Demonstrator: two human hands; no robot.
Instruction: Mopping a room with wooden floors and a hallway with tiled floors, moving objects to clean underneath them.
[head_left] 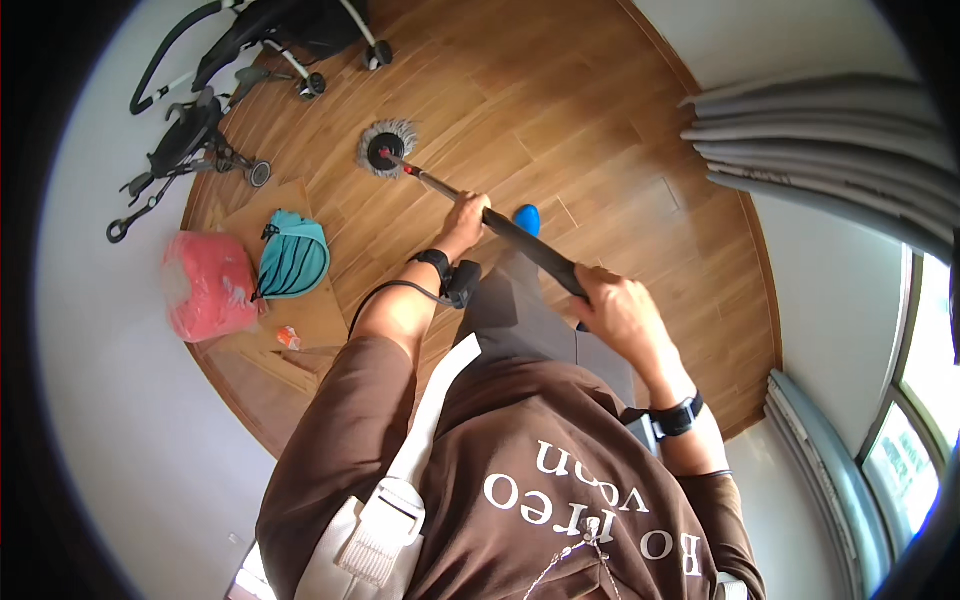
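Note:
A mop (535, 250) with a long dark handle slants from my body toward the far left. Its round grey string head (402, 132) rests on the wooden floor (520, 110). My left hand (465, 222) is closed round the middle of the handle. Nearer to me, my right hand (620, 310) grips the handle's upper end. Both wrists wear black straps, and a small dark box with a cable sits by the left one. My blue-covered shoe (527, 219) shows just beyond the handle.
Folded strollers (185, 140) stand along the left wall. Flattened cardboard (310, 325) lies at the left with a teal bag (293, 255) and a pink plastic-wrapped bundle (212, 285). Grey curtains (820, 140) hang at the right beside a window (905, 450).

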